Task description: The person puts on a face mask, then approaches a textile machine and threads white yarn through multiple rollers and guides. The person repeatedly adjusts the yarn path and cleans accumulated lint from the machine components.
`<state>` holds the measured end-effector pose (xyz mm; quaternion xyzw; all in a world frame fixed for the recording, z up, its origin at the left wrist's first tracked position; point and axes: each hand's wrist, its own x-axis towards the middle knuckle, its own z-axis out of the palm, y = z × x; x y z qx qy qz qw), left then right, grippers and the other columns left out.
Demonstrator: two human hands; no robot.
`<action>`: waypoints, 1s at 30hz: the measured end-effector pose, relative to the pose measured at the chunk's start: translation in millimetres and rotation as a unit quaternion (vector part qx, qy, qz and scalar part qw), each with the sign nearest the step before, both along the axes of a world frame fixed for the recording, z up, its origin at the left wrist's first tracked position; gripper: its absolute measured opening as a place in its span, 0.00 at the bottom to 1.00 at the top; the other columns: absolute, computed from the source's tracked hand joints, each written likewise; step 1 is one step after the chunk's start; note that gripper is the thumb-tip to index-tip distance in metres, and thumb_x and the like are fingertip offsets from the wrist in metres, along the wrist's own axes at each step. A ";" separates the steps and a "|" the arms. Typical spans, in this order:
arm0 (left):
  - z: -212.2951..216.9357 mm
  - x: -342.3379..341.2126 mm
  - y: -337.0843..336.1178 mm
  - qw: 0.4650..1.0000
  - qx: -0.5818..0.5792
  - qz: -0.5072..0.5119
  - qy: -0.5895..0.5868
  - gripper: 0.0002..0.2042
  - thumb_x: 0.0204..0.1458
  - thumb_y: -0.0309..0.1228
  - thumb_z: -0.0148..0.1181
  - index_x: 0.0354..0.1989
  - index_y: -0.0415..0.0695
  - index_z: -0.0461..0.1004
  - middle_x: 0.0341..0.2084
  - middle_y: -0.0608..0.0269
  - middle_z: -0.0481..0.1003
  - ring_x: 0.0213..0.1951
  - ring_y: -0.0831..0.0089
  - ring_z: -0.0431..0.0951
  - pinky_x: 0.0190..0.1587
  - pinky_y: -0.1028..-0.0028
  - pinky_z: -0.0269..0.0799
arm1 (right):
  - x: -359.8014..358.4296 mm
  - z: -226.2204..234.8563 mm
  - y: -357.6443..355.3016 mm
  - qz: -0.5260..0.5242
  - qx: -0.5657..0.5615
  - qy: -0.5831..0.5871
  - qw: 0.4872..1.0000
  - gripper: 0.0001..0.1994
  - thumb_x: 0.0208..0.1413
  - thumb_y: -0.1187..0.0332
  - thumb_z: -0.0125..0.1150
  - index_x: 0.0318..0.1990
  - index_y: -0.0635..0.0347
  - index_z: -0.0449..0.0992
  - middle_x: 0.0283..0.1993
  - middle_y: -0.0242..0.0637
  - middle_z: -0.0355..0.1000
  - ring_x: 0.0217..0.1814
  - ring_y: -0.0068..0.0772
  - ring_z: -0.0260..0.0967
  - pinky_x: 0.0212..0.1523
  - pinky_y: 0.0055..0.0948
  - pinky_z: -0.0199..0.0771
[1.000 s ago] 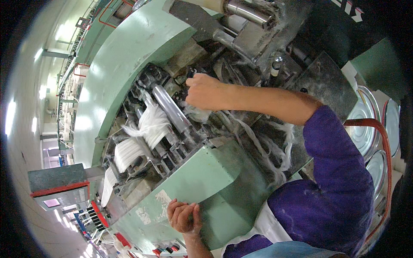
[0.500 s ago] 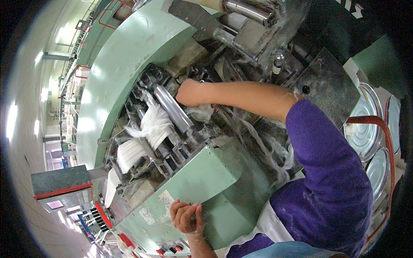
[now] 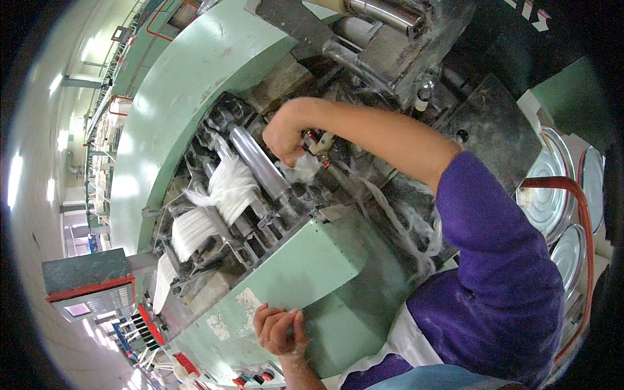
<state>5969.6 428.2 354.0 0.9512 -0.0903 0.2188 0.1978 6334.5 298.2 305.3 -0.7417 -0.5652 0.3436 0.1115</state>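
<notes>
My right hand (image 3: 288, 132) reaches into an uncovered green machine from the right, its arm in a purple sleeve. Its fingers are bunched and point down at a loose tuft of white fibre (image 3: 304, 170); what lies between the fingertips is hidden. Just left of this hand is a shiny metal roller (image 3: 257, 161). A band of white fibre (image 3: 232, 188) lies bunched over the rollers, and a flatter fibre web (image 3: 195, 233) spreads below it. My left hand (image 3: 281, 330) is curled loosely closed against the green housing (image 3: 292, 273), with nothing visible in it.
A curved green cover (image 3: 195, 58) arches along the far left side. Loose fibre strands (image 3: 406, 224) hang right of the housing. A control panel (image 3: 91, 286) stands at left. Round metal lids (image 3: 549, 185) and a red hose (image 3: 572, 185) are at right.
My right hand has tipped downward: the wrist is higher and the fingers now reach the fibre tuft, uncovering a small pale part beside it. My left hand stays in place.
</notes>
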 end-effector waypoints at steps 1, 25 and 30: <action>0.1 0.0 0.0 1.000 0.001 -0.003 -0.002 0.05 0.42 0.26 0.63 0.21 0.44 0.72 0.18 0.64 0.73 0.26 0.63 0.72 0.44 0.56 0.68 | -12.2 1.5 -7.7 -0.048 -0.018 -0.082 0.995 0.09 0.36 0.69 0.59 0.26 0.63 0.79 0.25 0.38 0.75 0.27 0.34 0.72 0.28 0.34 0.71; -0.4 -1.1 2.7 1.000 -0.006 0.009 -0.009 0.05 0.38 0.26 0.66 0.23 0.46 0.75 0.18 0.66 0.73 0.27 0.66 0.73 0.46 0.59 0.68 | 29.2 -33.4 25.2 -0.129 -0.035 -0.036 0.990 0.05 0.40 0.73 0.58 0.24 0.66 0.77 0.25 0.40 0.72 0.25 0.34 0.67 0.26 0.41 0.65; -1.0 -2.1 5.3 1.000 -0.008 0.013 -0.005 0.05 0.38 0.25 0.66 0.23 0.47 0.75 0.18 0.66 0.73 0.27 0.66 0.73 0.45 0.60 0.68 | 45.5 -48.7 21.8 -0.138 0.005 -0.029 0.990 0.03 0.32 0.74 0.60 0.19 0.65 0.76 0.21 0.39 0.69 0.22 0.35 0.64 0.23 0.39 0.61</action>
